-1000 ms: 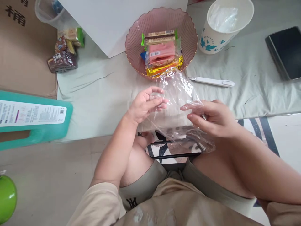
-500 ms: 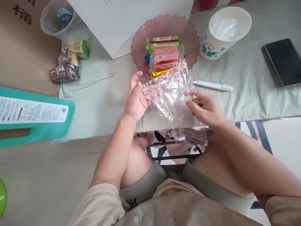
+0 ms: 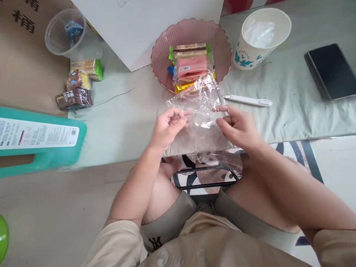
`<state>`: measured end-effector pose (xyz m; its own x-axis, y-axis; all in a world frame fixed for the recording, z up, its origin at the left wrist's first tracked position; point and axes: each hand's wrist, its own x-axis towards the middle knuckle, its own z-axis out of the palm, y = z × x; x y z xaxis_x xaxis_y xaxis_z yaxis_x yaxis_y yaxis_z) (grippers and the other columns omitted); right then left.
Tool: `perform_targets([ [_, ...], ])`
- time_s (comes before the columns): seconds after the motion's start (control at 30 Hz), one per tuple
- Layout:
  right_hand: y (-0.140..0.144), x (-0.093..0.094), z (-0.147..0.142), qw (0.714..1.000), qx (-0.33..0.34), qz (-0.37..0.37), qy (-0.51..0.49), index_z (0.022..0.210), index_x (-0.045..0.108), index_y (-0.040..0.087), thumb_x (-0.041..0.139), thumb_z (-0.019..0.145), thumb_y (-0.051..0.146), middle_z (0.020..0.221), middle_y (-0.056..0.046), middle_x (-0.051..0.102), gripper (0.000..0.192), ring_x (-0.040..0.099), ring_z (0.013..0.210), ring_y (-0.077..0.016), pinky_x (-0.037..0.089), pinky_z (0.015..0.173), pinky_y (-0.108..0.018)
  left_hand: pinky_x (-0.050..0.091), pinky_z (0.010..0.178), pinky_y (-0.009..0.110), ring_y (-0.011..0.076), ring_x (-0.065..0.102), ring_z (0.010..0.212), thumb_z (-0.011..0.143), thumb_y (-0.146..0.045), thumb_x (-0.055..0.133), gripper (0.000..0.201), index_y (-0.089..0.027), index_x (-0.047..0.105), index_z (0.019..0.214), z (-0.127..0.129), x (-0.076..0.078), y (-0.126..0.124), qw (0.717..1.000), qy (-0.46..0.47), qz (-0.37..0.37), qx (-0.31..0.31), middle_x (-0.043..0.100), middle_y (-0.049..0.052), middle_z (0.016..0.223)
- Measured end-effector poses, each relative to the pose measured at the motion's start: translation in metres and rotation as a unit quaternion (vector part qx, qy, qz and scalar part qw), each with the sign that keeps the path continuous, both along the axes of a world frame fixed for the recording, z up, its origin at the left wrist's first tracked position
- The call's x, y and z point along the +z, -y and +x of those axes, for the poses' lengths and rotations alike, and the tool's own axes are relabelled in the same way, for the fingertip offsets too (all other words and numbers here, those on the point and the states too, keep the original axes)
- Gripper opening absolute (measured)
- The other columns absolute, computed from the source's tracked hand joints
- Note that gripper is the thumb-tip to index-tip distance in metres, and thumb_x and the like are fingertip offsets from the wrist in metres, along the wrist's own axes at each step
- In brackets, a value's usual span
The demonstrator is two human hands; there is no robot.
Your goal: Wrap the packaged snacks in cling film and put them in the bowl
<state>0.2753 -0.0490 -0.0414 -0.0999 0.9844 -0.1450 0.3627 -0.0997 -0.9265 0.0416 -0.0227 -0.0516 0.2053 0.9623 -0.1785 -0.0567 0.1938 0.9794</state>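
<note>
A clear plastic bag (image 3: 206,98), thin and crinkled, stretches between my hands in front of the pink bowl (image 3: 164,44) and drapes down over the bench edge. At its left side, my left hand (image 3: 169,125) has thumb and fingers drawn together on the film. My right hand (image 3: 237,126) pinches the bag's right side between thumb and curled fingers. Wrapped snacks lie in the bowl, among them a pink packet (image 3: 192,67) and a gold packet (image 3: 183,87). Just beyond my right fingers rests a white utility knife (image 3: 249,100).
Right of the bowl stand a paper cup (image 3: 247,55) with plastic inside and a black phone (image 3: 332,70). On the left are several wrapped snacks (image 3: 74,98), a clear tub (image 3: 54,35), a teal jug (image 3: 79,139) and a cardboard box (image 3: 16,70). A white box (image 3: 155,29) stands behind.
My left hand has come down and right, its spread fingers closing at the bag's edge. The bag's upper left part has sunk lower. My right hand keeps its pinch.
</note>
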Motion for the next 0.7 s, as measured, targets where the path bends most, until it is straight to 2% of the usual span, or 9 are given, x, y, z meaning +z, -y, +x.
perform_targets([
  [0.1, 0.001, 0.002, 0.000, 1.000, 0.007, -0.005, -0.008, 0.118, 0.067, 0.019, 0.061, 0.092, 0.029, 0.049, 0.009, 0.043, 0.029, 0.035, 0.043, -0.0095, 0.026, 0.046, -0.027, 0.063, 0.066, 0.024, 0.0159, 0.078, 0.079, 0.074, -0.039, 0.079, 0.033, -0.021, 0.051, 0.077, 0.002, 0.001, -0.002, 0.998, 0.002, 0.000, 0.064, 0.078, 0.002, 0.094],
  [0.27, 0.000, 0.000, 0.003, 0.999, 0.025, -0.010, -0.030, 0.110, 0.068, 0.018, 0.064, 0.091, 0.037, 0.051, 0.007, 0.046, 0.027, 0.040, 0.046, -0.0097, 0.029, 0.047, -0.026, 0.054, 0.050, 0.019, 0.0130, 0.076, 0.065, 0.076, -0.039, 0.077, 0.036, -0.024, 0.047, 0.087, -0.002, -0.002, -0.010, 0.995, -0.001, 0.018, 0.097, 0.076, -0.003, 0.083],
  [0.4, -0.005, -0.006, 0.005, 0.995, 0.044, -0.021, -0.082, 0.102, 0.068, 0.019, 0.072, 0.084, 0.042, 0.069, 0.001, 0.061, 0.029, 0.054, 0.057, -0.0121, 0.042, 0.052, -0.026, 0.048, 0.046, 0.020, 0.0128, 0.075, 0.067, 0.080, -0.038, 0.075, 0.043, -0.030, 0.046, 0.110, -0.005, -0.009, -0.014, 0.995, -0.016, 0.047, 0.092, 0.080, -0.001, 0.098],
  [0.53, -0.009, -0.011, 0.002, 0.984, 0.042, -0.064, -0.160, 0.106, 0.063, 0.021, 0.080, 0.075, 0.037, 0.088, -0.003, 0.070, 0.039, 0.064, 0.066, -0.0139, 0.051, 0.056, -0.027, 0.048, 0.048, 0.023, 0.0153, 0.077, 0.076, 0.085, -0.046, 0.073, 0.051, -0.037, 0.042, 0.125, -0.010, -0.010, -0.014, 0.994, -0.031, 0.083, 0.061, 0.079, 0.000, 0.115],
  [0.6, -0.010, -0.013, 0.000, 0.984, 0.066, -0.079, -0.147, 0.102, 0.063, 0.021, 0.080, 0.075, 0.033, 0.079, 0.000, 0.068, 0.034, 0.060, 0.058, -0.0116, 0.046, 0.051, -0.025, 0.048, 0.049, 0.023, 0.0173, 0.078, 0.083, 0.084, -0.053, 0.075, 0.060, -0.040, 0.041, 0.131, -0.013, -0.008, -0.012, 0.993, -0.025, 0.100, 0.053, 0.078, 0.001, 0.118],
  [0.7, -0.009, -0.016, -0.003, 0.989, 0.084, -0.046, -0.112, 0.087, 0.063, 0.021, 0.075, 0.080, 0.032, 0.061, 0.005, 0.056, 0.018, 0.047, 0.049, -0.0076, 0.034, 0.046, -0.023, 0.045, 0.049, 0.022, 0.0207, 0.078, 0.095, 0.076, -0.062, 0.079, 0.077, -0.041, 0.040, 0.139, -0.016, -0.005, -0.010, 0.994, -0.007, 0.101, 0.039, 0.077, 0.003, 0.122],
])
